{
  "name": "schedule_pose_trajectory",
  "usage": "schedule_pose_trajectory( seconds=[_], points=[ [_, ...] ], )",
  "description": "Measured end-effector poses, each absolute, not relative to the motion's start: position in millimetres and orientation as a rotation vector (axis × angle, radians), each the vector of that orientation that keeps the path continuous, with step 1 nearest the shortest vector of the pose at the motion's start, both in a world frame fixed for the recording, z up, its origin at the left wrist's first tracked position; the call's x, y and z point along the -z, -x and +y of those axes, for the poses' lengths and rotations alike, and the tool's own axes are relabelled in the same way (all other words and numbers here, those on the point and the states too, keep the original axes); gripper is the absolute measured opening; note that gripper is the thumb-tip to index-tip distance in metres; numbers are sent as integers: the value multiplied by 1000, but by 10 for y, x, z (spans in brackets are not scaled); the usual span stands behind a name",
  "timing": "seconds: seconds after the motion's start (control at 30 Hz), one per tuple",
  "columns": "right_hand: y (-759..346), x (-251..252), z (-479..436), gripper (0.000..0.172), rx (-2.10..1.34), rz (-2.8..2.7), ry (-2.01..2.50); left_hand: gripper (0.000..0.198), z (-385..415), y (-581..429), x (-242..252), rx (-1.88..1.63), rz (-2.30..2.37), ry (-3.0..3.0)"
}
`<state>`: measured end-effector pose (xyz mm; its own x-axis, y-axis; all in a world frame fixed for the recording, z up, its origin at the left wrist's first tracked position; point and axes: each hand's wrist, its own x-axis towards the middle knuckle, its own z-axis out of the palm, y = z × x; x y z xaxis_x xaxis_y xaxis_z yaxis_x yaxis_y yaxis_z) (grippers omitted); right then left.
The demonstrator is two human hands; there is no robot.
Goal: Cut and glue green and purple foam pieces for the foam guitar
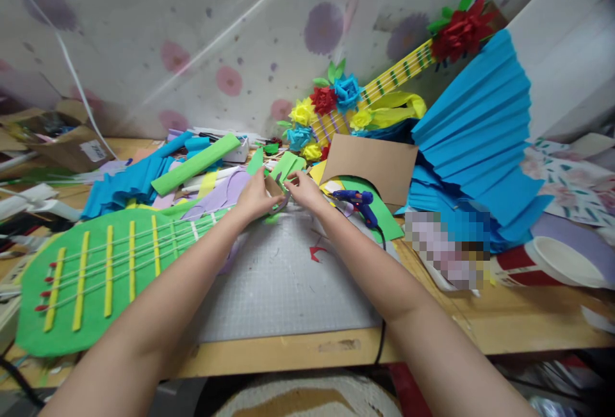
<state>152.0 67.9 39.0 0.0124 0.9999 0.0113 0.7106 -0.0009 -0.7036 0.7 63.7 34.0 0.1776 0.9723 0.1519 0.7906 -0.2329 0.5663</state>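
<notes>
My left hand (254,196) and my right hand (306,191) meet at the far edge of a grey cutting mat (283,276). Between them they hold a small brown cardboard piece (275,188) with green paper (287,166) just behind it. Fingertips of both hands pinch its edges. A blue hot glue gun (358,202) lies just right of my right hand, its black cord running toward me along my right forearm.
A green paper guitar (103,269) with yellow frets lies at left. Blue pleated paper (475,141), a brown cardboard sheet (372,164), paper flowers (327,106) and a yellow guitar neck fill the back right. A red paper cup (542,263) lies at right. A cardboard box (62,135) sits far left.
</notes>
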Motion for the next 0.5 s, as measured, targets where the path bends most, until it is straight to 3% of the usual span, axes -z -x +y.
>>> schedule_pose_trajectory(
  seconds=[0.07,0.3,0.5],
  points=[
    [-1633,-420,670,14,-642,-1756,1740,80,792,-5,-359,-680,1682,-1925],
    [-2080,-701,517,26,-523,-1751,1769,37,1065,47,-428,-840,1575,-1545],
    [-2268,-857,375,20,-534,-1813,1751,23,1109,140,-663,-1237,1356,-1046]
  ],
)
